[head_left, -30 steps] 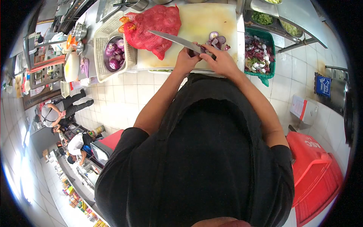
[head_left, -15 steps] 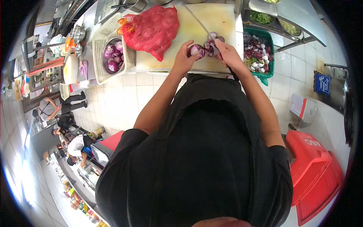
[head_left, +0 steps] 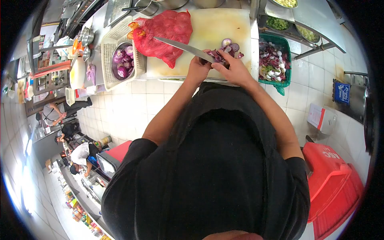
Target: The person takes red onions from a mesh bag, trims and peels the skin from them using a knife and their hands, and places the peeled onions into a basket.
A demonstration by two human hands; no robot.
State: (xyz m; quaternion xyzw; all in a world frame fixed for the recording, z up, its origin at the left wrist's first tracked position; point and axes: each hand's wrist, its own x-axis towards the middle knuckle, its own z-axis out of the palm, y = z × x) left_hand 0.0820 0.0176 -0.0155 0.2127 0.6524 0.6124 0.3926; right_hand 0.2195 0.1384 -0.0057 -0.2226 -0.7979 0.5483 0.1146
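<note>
My right hand (head_left: 235,71) grips a long kitchen knife (head_left: 182,47), its blade slanting up and left over the edge of the red mesh bag. Close beside it, my left hand (head_left: 199,70) is curled under the blade, fingers bent round a red onion (head_left: 215,55) that the knife and fingers mostly hide. Just beyond both hands, trimmed onion ends and purple skins (head_left: 231,47) lie on the yellowed white cutting board (head_left: 218,25). The mesh bag (head_left: 166,36), full of onions, rests on the board's left part.
Left of the bag, a cream plastic basket (head_left: 106,60) holds a metal bowl with peeled red onions (head_left: 123,62). A green basket (head_left: 289,76) of peelings stands right of the board. Metal shelving (head_left: 314,24) juts out at upper right. Other people (head_left: 82,154) work far left.
The knife has swung down and left, now lying across in front of my left hand. My right hand has turned and come lower; the onion in my left hand is now mostly covered.
</note>
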